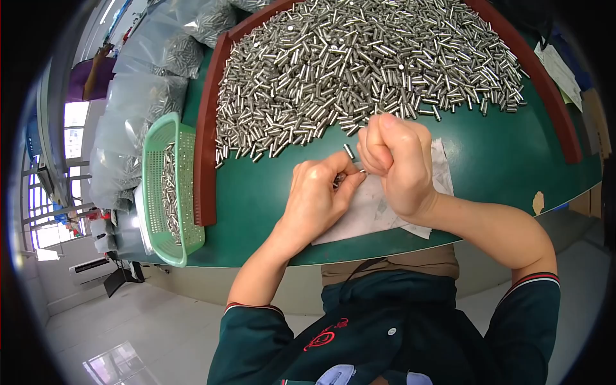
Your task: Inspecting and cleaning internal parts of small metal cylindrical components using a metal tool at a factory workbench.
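My left hand (316, 192) is curled over a whitish sheet (359, 218), which looks like cloth or paper. Metal shows inside its grip, and the bright end of a small metal pin (362, 171) pokes out at the thumb and fingertips. Close beside it, my right hand (399, 160) is raised with its fingers folded in; whatever they hold is hidden. One loose metal pin (348, 151) lies on the green table just beyond the left fingertips. A large heap of short shiny metal pins (359, 64) spreads over the far part of the table.
Dark red rails (206, 147) border the heap. At the left, a green plastic basket (190, 192) holds more pins. Clear plastic bags of metal parts (173, 58) line the far left. A tan flake (538, 203) lies near the table's right edge. Another person (93, 77) shows at the upper left.
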{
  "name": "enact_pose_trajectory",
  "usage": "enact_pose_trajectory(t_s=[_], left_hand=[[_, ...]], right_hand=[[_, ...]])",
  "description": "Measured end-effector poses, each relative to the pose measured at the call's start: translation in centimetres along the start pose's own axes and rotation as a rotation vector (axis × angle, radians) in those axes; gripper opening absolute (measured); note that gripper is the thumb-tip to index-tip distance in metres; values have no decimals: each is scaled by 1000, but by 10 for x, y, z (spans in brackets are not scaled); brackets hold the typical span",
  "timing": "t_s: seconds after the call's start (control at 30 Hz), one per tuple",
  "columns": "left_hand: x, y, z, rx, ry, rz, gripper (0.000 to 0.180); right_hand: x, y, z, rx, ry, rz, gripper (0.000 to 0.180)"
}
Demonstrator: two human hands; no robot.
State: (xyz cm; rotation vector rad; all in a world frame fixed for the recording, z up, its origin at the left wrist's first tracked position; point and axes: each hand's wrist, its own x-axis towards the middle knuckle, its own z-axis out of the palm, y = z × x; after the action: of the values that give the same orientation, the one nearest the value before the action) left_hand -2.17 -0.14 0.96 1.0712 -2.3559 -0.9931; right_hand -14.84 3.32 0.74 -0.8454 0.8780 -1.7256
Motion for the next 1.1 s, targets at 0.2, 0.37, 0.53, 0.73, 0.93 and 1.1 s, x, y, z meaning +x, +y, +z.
enact_pose_trajectory(t_s=[0.2, 0.37, 0.53, 0.73, 0.93, 1.1], left_hand=[[1, -18, -19, -1055, -104, -282, 10], [5, -29, -24, -1565, -154, -419, 13], [11, -31, -25, -1556, -113, -440, 24], [4, -31, -37, -1567, -38, -471, 26], [-6, -25, -95, -425, 729, -39, 17], [-37, -48, -184, 525, 1158, -121, 18]], right_hand=[[3, 0, -8, 89, 17, 109, 37], [3, -3, -10, 144, -10, 137, 35], [7, -4, -12, 177, -1, 158, 36], [9, -5, -2, 193, -29, 172, 37], [2, 0, -9, 188, -32, 114, 39], [0, -1, -4, 153, -54, 103, 40]])
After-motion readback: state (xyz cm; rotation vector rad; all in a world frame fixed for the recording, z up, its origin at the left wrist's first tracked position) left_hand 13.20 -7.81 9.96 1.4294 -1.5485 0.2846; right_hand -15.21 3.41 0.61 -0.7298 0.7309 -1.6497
